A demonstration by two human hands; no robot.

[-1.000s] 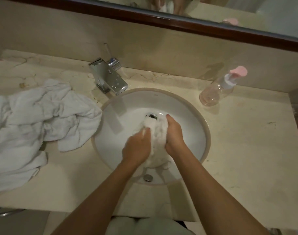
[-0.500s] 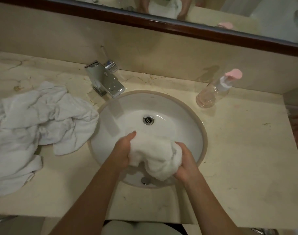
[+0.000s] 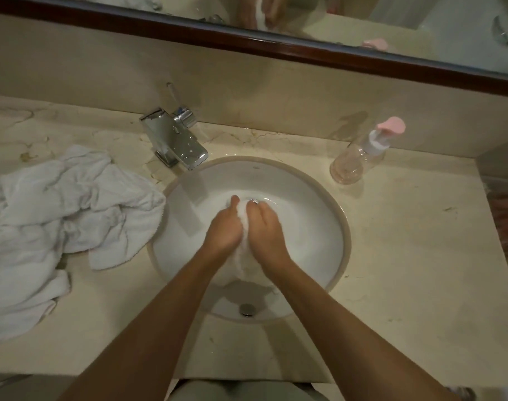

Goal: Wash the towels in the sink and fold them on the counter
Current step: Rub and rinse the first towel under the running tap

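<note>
Counter (image 3: 406,270): pale marble, spanning the whole view before you. Sink (image 3: 319,198): round white basin set at its centre. Towel heap (image 3: 59,221): white, crumpled, on the counter left of the sink (one edge lying close to the rim). Your left hand (image 3: 222,230) and right hand (image 3: 265,231): side by side inside the basin, both clenched on a bunched wet towel (image 3: 242,215) squeezed between them. Faucet (image 3: 174,140): chrome, far-left of the basin. Pump bottle (image 3: 359,157): clear, pink top, far-right, leaning.
</note>
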